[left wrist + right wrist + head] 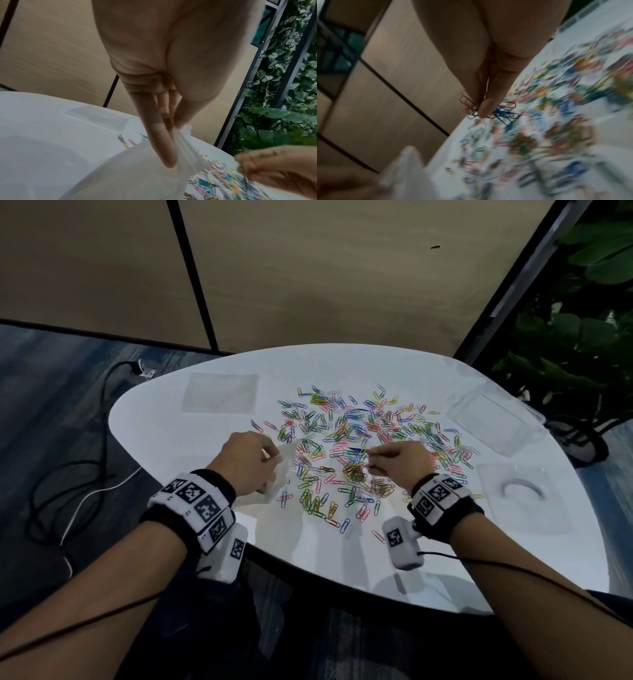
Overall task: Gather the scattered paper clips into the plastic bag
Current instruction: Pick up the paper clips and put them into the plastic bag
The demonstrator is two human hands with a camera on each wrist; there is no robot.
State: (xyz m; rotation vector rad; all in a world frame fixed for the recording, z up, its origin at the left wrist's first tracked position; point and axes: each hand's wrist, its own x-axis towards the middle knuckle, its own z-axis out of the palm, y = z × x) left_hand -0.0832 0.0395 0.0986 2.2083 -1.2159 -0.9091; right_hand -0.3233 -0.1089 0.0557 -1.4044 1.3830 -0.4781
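Note:
Several coloured paper clips (359, 436) lie scattered over the middle of the white table (191, 446). My left hand (251, 460) pinches the top edge of a clear plastic bag (279, 474) at the left of the pile; in the left wrist view my fingers (161, 146) hold the bag (137, 173) by its rim. My right hand (397, 458) hovers over the pile and pinches a small bunch of clips (498, 112) between thumb and fingers (488, 106). The right hand (281, 167) also shows at the right of the left wrist view.
A second flat clear bag (221, 397) lies at the table's far left. A clear plastic box (493, 422) and its lid (520, 494) sit at the right. Cables (85, 474) run over the floor on the left; plants (582, 337) stand behind the table at right.

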